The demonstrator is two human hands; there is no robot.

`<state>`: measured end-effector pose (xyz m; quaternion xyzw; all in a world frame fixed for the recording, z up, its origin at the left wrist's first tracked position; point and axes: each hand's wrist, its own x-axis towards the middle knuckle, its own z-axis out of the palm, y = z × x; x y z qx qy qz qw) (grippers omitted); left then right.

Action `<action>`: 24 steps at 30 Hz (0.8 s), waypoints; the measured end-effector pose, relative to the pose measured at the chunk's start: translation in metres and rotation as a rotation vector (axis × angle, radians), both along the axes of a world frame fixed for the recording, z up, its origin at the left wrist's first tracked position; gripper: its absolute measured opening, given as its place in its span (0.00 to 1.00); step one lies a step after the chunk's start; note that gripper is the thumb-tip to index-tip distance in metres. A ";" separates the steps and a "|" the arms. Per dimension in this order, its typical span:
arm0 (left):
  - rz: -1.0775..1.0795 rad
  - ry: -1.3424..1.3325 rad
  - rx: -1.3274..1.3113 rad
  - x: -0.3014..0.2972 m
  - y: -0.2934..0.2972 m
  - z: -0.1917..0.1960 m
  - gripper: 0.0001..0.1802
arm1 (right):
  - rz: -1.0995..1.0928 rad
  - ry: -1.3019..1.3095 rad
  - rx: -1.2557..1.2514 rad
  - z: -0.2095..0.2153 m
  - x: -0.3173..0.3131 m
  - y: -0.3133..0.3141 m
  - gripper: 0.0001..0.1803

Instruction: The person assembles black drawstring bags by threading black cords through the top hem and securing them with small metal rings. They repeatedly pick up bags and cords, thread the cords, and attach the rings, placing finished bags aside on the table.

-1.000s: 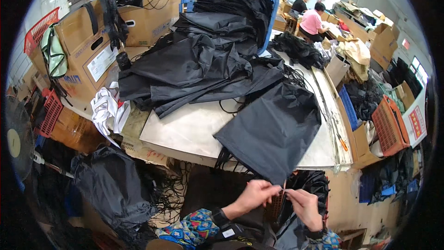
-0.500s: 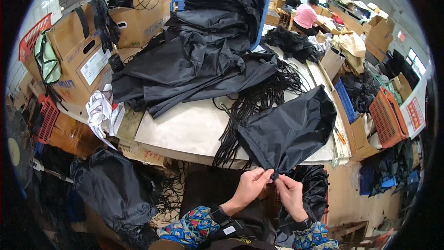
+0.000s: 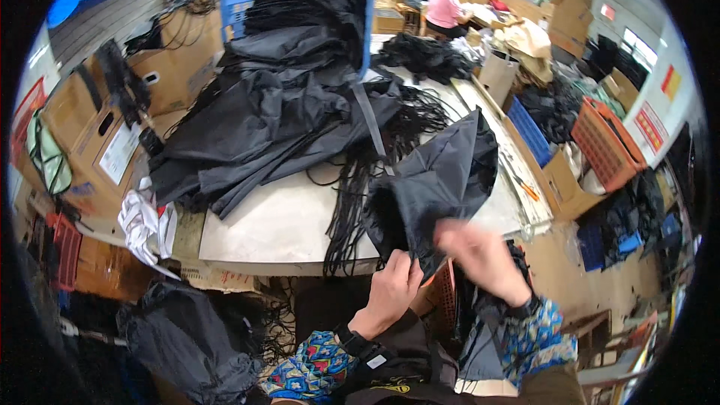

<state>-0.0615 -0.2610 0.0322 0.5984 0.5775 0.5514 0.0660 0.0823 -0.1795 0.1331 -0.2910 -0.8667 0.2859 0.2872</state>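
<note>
At the desk's (image 3: 259,232) front edge, where's the black fabric bag (image 3: 450,169)?

"Just beyond the left hand (image 3: 390,289), whose fingers pinch its near end; its long axis slants away rightward."

"And the right hand (image 3: 484,259)?"

"Blurred at its right side; I can't tell whether those fingers hold anything. White desk surface shows leftward, past the black cords (image 3: 346,221)."

Right fingers (image 3: 452,238) blurred, hold on black bag (image 3: 450,172) unclear; blue basket (image 3: 368,30) partly hidden by black fabric (image 3: 277,97).
</note>
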 end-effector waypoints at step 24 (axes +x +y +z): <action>0.224 0.365 0.082 -0.034 0.068 0.064 0.39 | -0.602 0.875 0.732 0.120 0.183 -0.013 0.14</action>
